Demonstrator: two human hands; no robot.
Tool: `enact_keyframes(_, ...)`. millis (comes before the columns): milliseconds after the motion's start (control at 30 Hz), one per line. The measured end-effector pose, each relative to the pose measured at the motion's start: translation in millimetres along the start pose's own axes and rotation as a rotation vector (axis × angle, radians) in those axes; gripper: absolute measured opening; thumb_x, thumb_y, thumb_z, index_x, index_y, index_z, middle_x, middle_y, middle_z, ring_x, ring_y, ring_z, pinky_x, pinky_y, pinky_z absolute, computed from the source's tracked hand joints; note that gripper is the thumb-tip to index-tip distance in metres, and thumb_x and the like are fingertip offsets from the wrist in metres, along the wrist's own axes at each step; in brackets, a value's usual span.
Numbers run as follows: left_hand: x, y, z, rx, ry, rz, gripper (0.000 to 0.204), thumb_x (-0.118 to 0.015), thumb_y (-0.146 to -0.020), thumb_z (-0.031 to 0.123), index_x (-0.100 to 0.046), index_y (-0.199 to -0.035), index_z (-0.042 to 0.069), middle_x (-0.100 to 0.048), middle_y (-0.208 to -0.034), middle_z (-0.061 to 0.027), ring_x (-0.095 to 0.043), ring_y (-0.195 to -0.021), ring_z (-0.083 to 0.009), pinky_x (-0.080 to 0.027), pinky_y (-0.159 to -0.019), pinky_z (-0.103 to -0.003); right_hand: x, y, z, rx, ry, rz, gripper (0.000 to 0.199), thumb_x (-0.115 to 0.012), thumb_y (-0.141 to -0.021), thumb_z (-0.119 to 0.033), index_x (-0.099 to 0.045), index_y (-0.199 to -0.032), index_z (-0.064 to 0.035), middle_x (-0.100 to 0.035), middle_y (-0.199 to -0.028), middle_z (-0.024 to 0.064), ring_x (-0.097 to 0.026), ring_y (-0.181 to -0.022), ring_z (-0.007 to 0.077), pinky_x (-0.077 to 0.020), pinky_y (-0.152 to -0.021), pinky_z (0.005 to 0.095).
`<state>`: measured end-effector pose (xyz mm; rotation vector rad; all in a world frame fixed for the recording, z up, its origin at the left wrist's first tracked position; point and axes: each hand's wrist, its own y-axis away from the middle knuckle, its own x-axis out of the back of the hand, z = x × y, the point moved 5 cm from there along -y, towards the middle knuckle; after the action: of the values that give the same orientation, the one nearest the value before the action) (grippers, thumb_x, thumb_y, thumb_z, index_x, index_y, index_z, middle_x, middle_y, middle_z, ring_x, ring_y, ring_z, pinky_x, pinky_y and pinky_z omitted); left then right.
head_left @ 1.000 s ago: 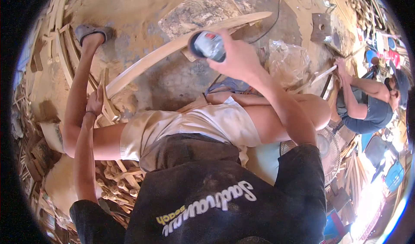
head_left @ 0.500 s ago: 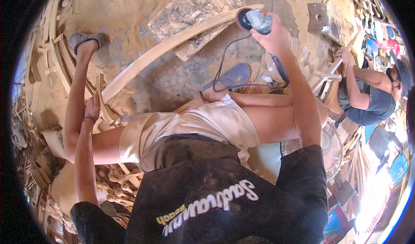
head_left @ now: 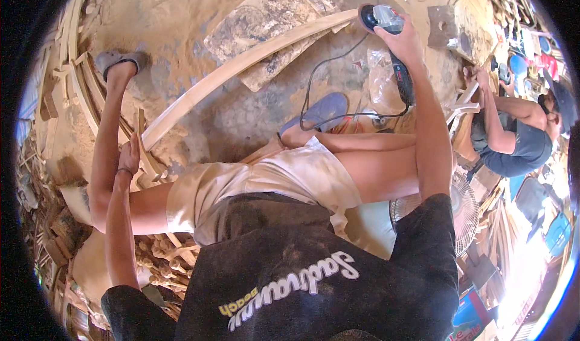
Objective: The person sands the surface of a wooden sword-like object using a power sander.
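Observation:
A long curved pale wooden strip (head_left: 241,63) runs across the sandy floor from lower left to upper right. My right hand (head_left: 402,38) grips a corded angle grinder (head_left: 380,17) whose disc sits at the strip's far right end. Its black cord (head_left: 314,93) loops back over the floor towards my legs. My left hand (head_left: 130,156) rests on the near left end of the strip, fingers spread over the wood. I sit with my left leg stretched out, a grey sandal (head_left: 115,60) on its foot. A blue sandal (head_left: 323,111) is on my other foot.
A flat worn board (head_left: 272,20) lies under the strip. Curved wooden pieces (head_left: 72,69) are stacked at the left. Another person (head_left: 513,135) sits at the right working on wood. A floor fan (head_left: 465,208) stands by my right side. Small turned wooden parts (head_left: 160,256) lie near my left hip.
My right hand has carried the grinder along the curved strip towards its far right end. My left hand stays on the near end.

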<state>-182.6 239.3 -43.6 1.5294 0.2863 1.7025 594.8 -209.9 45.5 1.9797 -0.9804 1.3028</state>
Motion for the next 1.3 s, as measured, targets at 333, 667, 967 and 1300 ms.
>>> enact_keyframes(333,1,1,18,-0.023,-0.09,0.017,0.1,-0.016,-0.115,0.07,-0.066,-0.089,-0.012,-0.063,-0.08,-0.0391,-0.067,-0.086,-0.0568,-0.05,-0.084,-0.062,-13,-38,43,-0.067,-0.27,-0.021,0.092,-0.096,-0.079,-0.039,-0.056,-0.146,0.0087,-0.078,-0.105,0.0167,-0.077,-0.086,0.022,-0.061,-0.079,0.0365)
enact_keyframes(667,-37,-4,-17,-0.151,-0.334,-0.111,0.064,-0.028,-0.12,0.044,-0.064,-0.133,-0.007,-0.073,-0.113,-0.0362,-0.07,-0.11,-0.055,-0.055,-0.1,-0.059,7,-29,45,-0.211,-0.498,0.084,0.051,-0.097,-0.082,-0.033,-0.069,-0.11,-0.0004,-0.072,-0.08,0.0036,-0.066,-0.068,0.0106,-0.0527,-0.064,0.0293)
enact_keyframes(967,-31,34,133,-0.039,-0.576,-0.261,0.058,-0.076,-0.096,0.054,-0.074,-0.125,0.004,-0.078,-0.123,-0.0215,-0.075,-0.111,-0.0407,-0.059,-0.096,-0.053,49,15,25,-0.371,-0.574,0.163,0.05,-0.097,-0.084,-0.032,-0.069,-0.111,-0.0003,-0.072,-0.082,0.0023,-0.065,-0.069,0.0098,-0.0538,-0.064,0.0292)
enact_keyframes(1300,-99,-49,295,-0.311,-0.032,-0.023,0.055,-0.091,-0.08,0.051,-0.073,-0.114,0.012,-0.08,-0.107,-0.0141,-0.077,-0.097,-0.037,-0.06,-0.086,-0.051,91,78,-36,-0.365,-0.701,0.194,0.086,-0.099,-0.085,-0.035,-0.055,-0.146,0.0075,-0.071,-0.114,0.0089,-0.068,-0.094,0.0136,-0.0573,-0.083,0.0301)
